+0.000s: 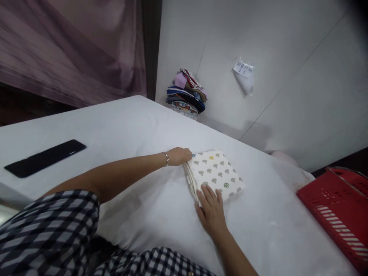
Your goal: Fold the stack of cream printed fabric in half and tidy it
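A white folded cloth (215,174) printed with grey mushrooms, plus a few coloured ones, lies on the white-covered table. Its layered folds show along the left edge. My left hand (179,156) is closed on the far left corner of this cloth, its fingertips partly hidden from view. On the near left corner rests my right hand (212,212), with its fingers stretched out over the top layer and the thumb beside the folded edge.
A black flat slab (45,158) lies on the table at left. Stacked folded clothes (186,94) stand beyond the table's far edge, against the pale surface that bears a plastic-wrapped paper label (244,74). At right is a red basket (336,207). A purple curtain (86,46) hangs at upper left.
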A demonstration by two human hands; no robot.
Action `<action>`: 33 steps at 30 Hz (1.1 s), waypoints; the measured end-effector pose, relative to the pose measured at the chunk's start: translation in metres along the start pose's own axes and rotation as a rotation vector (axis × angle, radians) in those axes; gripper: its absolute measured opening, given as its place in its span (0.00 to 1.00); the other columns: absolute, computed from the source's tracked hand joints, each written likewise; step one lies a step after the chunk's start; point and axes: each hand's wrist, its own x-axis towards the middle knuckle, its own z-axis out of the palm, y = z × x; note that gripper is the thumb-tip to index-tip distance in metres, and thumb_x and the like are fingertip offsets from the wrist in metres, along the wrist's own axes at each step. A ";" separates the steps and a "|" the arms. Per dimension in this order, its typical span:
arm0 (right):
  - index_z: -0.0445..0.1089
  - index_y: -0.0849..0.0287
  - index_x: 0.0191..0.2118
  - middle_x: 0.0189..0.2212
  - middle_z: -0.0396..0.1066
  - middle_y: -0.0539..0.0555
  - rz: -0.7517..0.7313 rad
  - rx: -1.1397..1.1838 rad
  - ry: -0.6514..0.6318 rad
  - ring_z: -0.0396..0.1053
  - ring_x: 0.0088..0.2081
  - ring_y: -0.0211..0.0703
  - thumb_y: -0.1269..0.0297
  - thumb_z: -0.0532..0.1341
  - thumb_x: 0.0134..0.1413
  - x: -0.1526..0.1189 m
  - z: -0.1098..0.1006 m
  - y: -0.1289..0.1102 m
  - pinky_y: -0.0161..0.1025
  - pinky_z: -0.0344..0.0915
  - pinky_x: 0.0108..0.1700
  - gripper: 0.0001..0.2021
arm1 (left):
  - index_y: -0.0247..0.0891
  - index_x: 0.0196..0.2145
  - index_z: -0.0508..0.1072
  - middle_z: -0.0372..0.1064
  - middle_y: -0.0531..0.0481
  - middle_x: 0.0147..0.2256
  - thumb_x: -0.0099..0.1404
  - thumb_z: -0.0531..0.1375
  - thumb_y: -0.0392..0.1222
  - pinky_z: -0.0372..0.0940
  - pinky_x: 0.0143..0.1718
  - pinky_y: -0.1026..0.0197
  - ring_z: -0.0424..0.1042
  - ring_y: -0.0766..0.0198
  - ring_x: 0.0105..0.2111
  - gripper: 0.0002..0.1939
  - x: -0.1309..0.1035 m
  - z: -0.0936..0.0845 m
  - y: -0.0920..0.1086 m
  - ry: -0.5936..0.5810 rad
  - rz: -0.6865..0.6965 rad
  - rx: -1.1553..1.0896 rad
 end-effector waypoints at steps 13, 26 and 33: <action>0.59 0.57 0.57 0.56 0.61 0.59 0.004 0.010 0.004 0.53 0.60 0.51 0.66 0.53 0.59 -0.001 0.001 0.001 0.57 0.44 0.59 0.20 | 0.37 0.28 0.69 0.67 0.47 0.34 0.63 0.52 0.34 0.54 0.27 0.63 0.63 0.63 0.34 0.09 -0.005 -0.003 0.005 0.059 -0.010 0.065; 0.59 0.57 0.57 0.56 0.61 0.59 -0.005 -0.021 0.001 0.52 0.60 0.51 0.65 0.54 0.58 -0.002 0.003 0.002 0.56 0.45 0.59 0.21 | 0.36 0.27 0.70 0.67 0.48 0.33 0.65 0.50 0.35 0.54 0.27 0.63 0.62 0.64 0.34 0.12 -0.005 0.004 0.002 0.100 0.019 0.077; 0.59 0.56 0.57 0.56 0.61 0.59 -0.002 -0.022 -0.001 0.52 0.60 0.51 0.65 0.53 0.58 -0.001 0.002 0.002 0.57 0.45 0.59 0.20 | 0.37 0.25 0.68 0.67 0.48 0.32 0.65 0.49 0.35 0.55 0.28 0.62 0.63 0.64 0.33 0.13 -0.004 0.008 0.003 0.129 -0.009 0.006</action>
